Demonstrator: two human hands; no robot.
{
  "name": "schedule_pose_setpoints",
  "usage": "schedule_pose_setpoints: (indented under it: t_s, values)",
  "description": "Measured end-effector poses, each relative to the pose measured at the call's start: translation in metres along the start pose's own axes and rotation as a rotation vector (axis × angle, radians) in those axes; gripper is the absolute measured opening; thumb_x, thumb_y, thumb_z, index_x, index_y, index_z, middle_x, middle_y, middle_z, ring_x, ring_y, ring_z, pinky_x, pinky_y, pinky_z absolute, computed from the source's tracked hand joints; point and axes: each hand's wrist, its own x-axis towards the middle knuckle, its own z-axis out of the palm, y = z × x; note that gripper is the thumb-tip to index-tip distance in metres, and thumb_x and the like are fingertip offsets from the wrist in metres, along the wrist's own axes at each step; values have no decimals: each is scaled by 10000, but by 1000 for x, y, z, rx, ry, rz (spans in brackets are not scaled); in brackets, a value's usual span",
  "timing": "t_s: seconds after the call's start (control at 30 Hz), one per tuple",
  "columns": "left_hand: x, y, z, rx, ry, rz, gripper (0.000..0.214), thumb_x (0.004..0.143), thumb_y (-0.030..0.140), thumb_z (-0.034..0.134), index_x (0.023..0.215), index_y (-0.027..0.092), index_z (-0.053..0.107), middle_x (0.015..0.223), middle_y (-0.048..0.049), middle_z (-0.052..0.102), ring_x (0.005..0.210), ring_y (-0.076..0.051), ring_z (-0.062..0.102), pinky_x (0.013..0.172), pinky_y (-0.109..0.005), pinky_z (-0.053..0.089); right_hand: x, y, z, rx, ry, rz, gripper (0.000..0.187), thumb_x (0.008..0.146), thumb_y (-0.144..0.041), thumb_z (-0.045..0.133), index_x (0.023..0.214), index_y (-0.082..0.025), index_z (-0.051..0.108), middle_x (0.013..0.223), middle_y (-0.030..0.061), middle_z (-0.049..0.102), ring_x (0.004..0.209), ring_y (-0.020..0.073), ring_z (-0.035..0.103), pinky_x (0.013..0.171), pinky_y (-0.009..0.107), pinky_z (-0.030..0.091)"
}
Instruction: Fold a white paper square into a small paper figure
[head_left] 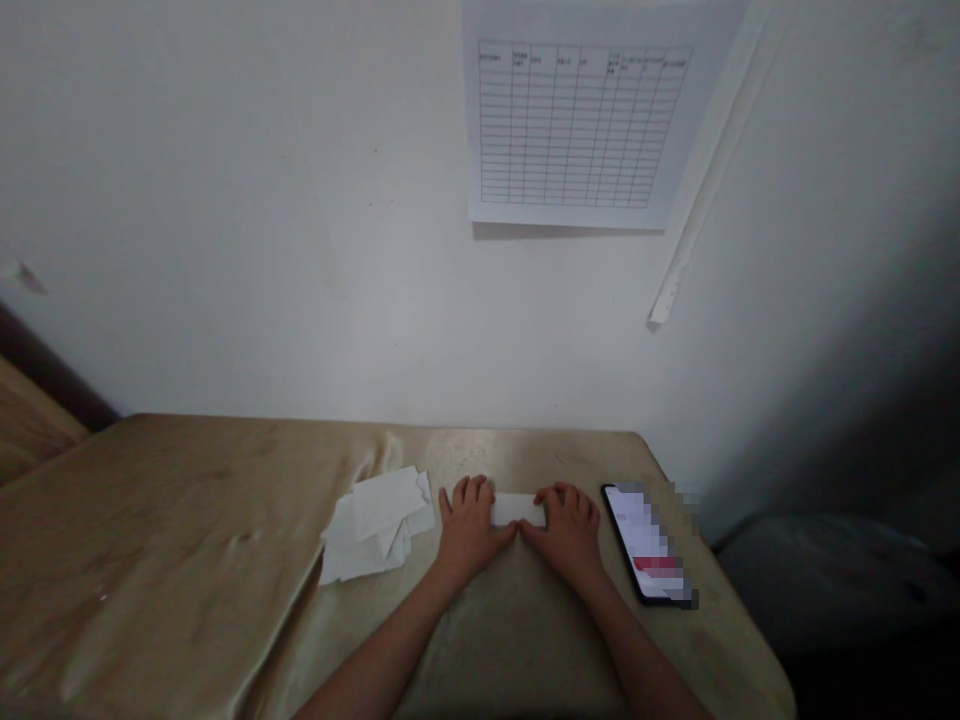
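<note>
A small white strip of paper point(517, 508), which looks folded, lies on the cloth-covered table between my two hands. My left hand point(469, 525) grips its left end, the thumb along the near edge and the fingertips at the far side. At the right end my right hand point(568, 522) grips the same paper, its fingers bent over the far corner. Both thumbs almost meet at the middle of the near edge. Left of my left hand lies a loose pile of white paper pieces point(379, 520), some with torn edges.
A phone point(649, 545) with a lit screen, partly pixelated, lies right of my right hand. The shiny tan tablecloth point(180, 550) has creases at the left. Behind the table rises a white wall point(300, 250) with a printed table sheet point(570, 130) and a hanging white strip point(709, 190).
</note>
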Motion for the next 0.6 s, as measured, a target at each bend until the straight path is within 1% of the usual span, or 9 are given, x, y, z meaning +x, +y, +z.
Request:
schedule_pose_setpoints:
  t_s: [0.13,0.27,0.47,0.6]
  values:
    - [1,5,1,14,-20,-36,545,758,521,650,1207,230,549,1468,-119,466,1425,-361,298,1182,-643,73,2,0,1,11,-8,3,387,763,-530,688,1057,-284,640,1250,88,545,1234,303,432,1072,453,241]
    - [2,7,2,14,-45,-60,518,761,479,633,1208,234,538,1474,-122,454,1422,-354,308,1179,-657,64,4,2,2,24,-38,15,371,760,-463,690,1087,-297,636,1256,76,540,1252,297,425,1087,451,223]
    - [4,-6,2,1,-52,-35,372,776,381,608,1117,243,556,1462,-88,472,1429,-316,305,1187,-640,63,7,10,-3,68,-110,12,358,764,-354,658,1121,-333,637,1289,47,528,1274,275,416,1093,417,234]
    - [5,-16,-1,3,-95,5,337,796,326,575,1125,255,556,1483,-59,462,1451,-308,274,1175,-667,73,10,16,-8,71,-154,-6,398,776,-296,622,1169,-358,628,1293,36,527,1268,249,427,1079,387,257]
